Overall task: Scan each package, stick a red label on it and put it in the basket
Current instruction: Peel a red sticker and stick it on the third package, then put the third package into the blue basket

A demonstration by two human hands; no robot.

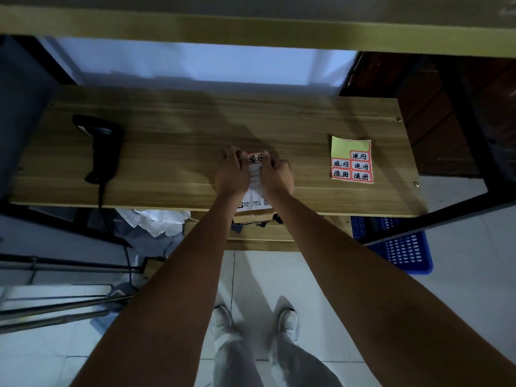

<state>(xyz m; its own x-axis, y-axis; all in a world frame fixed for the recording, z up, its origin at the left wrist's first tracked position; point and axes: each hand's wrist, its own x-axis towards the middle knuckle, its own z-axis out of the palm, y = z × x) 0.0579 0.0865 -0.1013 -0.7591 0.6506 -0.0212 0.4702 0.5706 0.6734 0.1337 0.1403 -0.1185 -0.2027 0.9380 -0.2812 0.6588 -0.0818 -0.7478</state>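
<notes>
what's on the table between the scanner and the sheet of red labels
In the head view, a white package with a red label, pressed under the left hand and right hand; otherwise bare wood.

A parcel-handling station in a storeroom or small warehouse: a wood-grain work shelf (pixel 173 141) set in a dark metal rack (pixel 460 127), with a second board overhead. On it lie a black corded handheld barcode scanner (pixel 102 148) and a yellow backing sheet of red-bordered handwritten stickers (pixel 352 162). Below, a blue slotted plastic basket (pixel 402 248) stands on a pale tiled floor (pixel 460 275), and crumpled white and grey mailing bags (pixel 156 220) are heaped under the shelf.
</notes>
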